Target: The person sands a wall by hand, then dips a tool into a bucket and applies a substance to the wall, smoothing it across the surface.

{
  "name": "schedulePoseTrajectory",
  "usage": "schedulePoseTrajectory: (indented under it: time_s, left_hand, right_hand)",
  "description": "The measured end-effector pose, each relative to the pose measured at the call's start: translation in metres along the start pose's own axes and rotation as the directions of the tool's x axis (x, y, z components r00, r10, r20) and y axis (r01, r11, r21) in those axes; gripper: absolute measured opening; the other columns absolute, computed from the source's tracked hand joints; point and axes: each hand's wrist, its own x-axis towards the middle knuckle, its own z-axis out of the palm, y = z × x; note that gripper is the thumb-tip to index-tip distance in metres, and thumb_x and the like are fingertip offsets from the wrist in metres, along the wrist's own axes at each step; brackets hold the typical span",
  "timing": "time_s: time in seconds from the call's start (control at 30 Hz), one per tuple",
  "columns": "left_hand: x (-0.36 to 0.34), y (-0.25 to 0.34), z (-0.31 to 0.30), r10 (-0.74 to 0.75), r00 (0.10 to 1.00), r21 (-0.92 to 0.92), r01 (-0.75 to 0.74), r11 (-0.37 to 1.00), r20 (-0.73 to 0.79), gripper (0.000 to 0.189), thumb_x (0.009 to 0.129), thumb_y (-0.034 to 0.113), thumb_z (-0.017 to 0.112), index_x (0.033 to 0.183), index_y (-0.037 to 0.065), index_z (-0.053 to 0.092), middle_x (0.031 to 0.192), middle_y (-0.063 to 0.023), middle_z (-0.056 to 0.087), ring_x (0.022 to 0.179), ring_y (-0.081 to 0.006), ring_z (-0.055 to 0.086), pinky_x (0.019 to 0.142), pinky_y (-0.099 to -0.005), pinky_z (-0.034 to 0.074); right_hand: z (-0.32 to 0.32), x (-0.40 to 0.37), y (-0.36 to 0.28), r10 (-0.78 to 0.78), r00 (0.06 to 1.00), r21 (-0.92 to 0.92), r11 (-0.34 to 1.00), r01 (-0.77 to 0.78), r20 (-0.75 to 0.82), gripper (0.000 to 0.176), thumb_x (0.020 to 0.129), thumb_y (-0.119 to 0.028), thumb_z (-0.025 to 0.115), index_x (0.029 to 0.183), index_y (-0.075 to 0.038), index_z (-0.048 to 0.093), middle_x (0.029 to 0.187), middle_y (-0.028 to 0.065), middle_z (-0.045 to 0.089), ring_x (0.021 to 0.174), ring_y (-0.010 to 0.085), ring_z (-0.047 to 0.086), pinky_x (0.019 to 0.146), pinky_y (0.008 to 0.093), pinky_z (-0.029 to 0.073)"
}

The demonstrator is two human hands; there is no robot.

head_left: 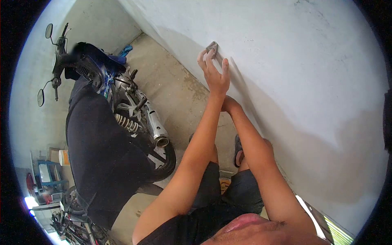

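My left hand [215, 75] is raised to the pale plastered wall [294, 73], its back towards me and its thumb spread to the right. The fingertips hold a small grey pad [212, 48] against the wall surface. Just below, my right hand [230, 104] is at the left wrist, partly behind it. The right fingers are hidden, so whether they hold the wrist or anything else is unclear.
A motorbike [141, 114] partly under a dark cover [102, 151] stands at the left. A blue cloth [126, 50] lies near the far corner. Blue shelving [50, 173], a white bucket [64, 157] and more motorbikes [77, 222] are at the lower left.
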Motion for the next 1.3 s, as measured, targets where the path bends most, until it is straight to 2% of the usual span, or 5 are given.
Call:
schedulePoseTrajectory:
  time_s: [0.53, 0.83, 0.9, 1.13, 1.3]
  left_hand:
    - [-0.004, -0.001, 0.003, -0.142, 0.988, -0.226, 0.126, 0.966, -0.06, 0.063, 0.105, 0.042, 0.059, 0.145, -0.002, 0.038, 0.135, -0.0174, 0.056, 0.123, -0.0293, 0.056, 0.106, -0.0474, 0.042]
    - [0.006, 0.005, 0.003, 0.042, 0.998, -0.048, -0.045, 0.998, -0.054, 0.042, 0.098, 0.029, 0.067, 0.124, -0.002, 0.054, 0.126, -0.0214, 0.055, 0.12, -0.034, 0.051, 0.104, -0.0477, 0.041]
    - [0.008, 0.002, 0.006, 0.084, 0.993, -0.052, -0.089, 0.995, -0.088, 0.045, 0.097, 0.031, 0.068, 0.123, -0.003, 0.053, 0.125, -0.0218, 0.054, 0.116, -0.0356, 0.051, 0.105, -0.0475, 0.04]
    - [0.013, -0.019, 0.001, 0.154, 0.988, -0.078, -0.152, 0.985, 0.023, 0.054, 0.095, 0.035, 0.073, 0.126, -0.003, 0.05, 0.127, -0.0225, 0.05, 0.117, -0.0361, 0.05, 0.103, -0.0471, 0.044]
    - [0.013, -0.017, 0.0, 0.017, 0.999, -0.292, -0.026, 0.956, -0.034, 0.057, 0.098, 0.044, 0.068, 0.126, -0.004, 0.053, 0.124, -0.0199, 0.054, 0.119, -0.0315, 0.054, 0.101, -0.0432, 0.053]
  right_hand:
    - [0.03, 0.023, 0.05, -0.027, 1.0, 0.009, 1.0, 0.027, 0.005, 0.048, 0.089, -0.049, 0.079, 0.101, -0.004, 0.068, 0.104, 0.0135, 0.073, 0.098, 0.0246, 0.06, 0.093, 0.0422, 0.049]
    - [0.026, 0.018, 0.042, -0.083, 0.996, 0.168, 0.983, 0.077, 0.028, 0.048, 0.087, -0.039, 0.082, 0.115, -0.003, 0.065, 0.121, 0.0082, 0.068, 0.108, 0.0222, 0.056, 0.101, 0.0396, 0.045]
    - [0.013, 0.004, 0.015, 0.016, 0.999, -0.062, 0.998, -0.014, 0.032, 0.05, 0.09, -0.032, 0.075, 0.13, -0.002, 0.067, 0.142, 0.0245, 0.061, 0.135, 0.0368, 0.054, 0.114, 0.0448, 0.042]
    - [0.028, 0.028, 0.047, 0.073, 0.985, -0.049, 0.997, -0.066, 0.157, 0.054, 0.092, -0.035, 0.074, 0.13, 0.001, 0.063, 0.143, 0.0249, 0.06, 0.134, 0.0325, 0.055, 0.112, 0.0443, 0.043]
    - [0.012, 0.015, 0.014, -0.012, 0.987, -0.103, 0.994, 0.029, 0.159, 0.047, 0.094, -0.032, 0.07, 0.126, 0.003, 0.065, 0.14, 0.0274, 0.061, 0.131, 0.0328, 0.056, 0.111, 0.0435, 0.044]
